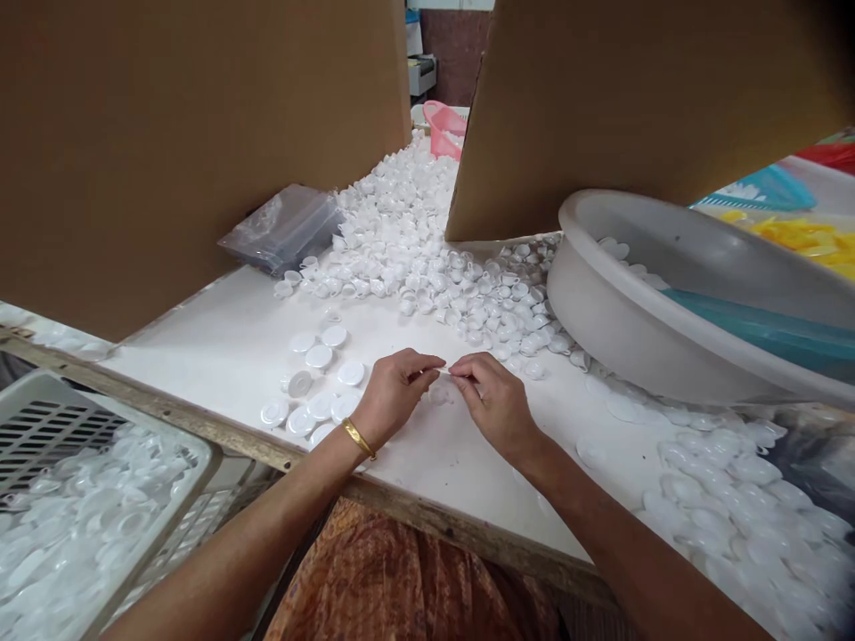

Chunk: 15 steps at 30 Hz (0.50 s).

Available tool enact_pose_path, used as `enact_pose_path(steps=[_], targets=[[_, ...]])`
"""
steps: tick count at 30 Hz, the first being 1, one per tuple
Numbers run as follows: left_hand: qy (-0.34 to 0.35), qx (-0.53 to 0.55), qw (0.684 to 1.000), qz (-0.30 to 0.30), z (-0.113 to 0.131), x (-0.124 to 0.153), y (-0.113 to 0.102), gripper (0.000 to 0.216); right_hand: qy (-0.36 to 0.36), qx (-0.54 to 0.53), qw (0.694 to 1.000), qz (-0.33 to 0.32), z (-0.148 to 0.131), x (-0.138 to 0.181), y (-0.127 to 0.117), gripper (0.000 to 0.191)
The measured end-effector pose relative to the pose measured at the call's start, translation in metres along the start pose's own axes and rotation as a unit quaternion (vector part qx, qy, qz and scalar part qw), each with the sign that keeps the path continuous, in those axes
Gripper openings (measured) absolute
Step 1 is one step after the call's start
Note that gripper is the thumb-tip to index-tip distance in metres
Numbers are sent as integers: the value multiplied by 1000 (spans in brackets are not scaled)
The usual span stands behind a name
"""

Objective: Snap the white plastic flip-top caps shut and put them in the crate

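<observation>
One small white piece [444,369] between left hand [393,392] and right hand [492,401], both hands pinching it

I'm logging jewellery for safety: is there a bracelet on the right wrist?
No, the gold bracelet sits on the wrist of the left hand, and the right wrist is bare.

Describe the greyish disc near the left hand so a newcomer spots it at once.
On the white tabletop, find the left hand, with a gold bangle at its wrist. To its left in the picture lie scattered white discs. The greyish disc sits about midway down that group and looks darker than its bright neighbours.
</observation>
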State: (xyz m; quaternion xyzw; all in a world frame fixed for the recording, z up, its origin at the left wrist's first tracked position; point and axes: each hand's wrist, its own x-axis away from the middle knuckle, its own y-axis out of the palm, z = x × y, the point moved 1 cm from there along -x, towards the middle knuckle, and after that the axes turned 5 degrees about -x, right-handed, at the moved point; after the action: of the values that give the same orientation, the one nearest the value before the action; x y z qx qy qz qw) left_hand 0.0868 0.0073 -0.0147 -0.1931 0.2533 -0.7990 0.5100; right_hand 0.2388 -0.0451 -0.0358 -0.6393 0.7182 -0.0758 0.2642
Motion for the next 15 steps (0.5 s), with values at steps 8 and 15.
enact_pose_path(steps=[8,15], targets=[[90,-140,986,-8,-11,19,6,28,-127,154,976,-83,12,19,7,23],[168,-243,955,-4,-19,31,14,28,-179,228,951,-108,17,25,10,29]])
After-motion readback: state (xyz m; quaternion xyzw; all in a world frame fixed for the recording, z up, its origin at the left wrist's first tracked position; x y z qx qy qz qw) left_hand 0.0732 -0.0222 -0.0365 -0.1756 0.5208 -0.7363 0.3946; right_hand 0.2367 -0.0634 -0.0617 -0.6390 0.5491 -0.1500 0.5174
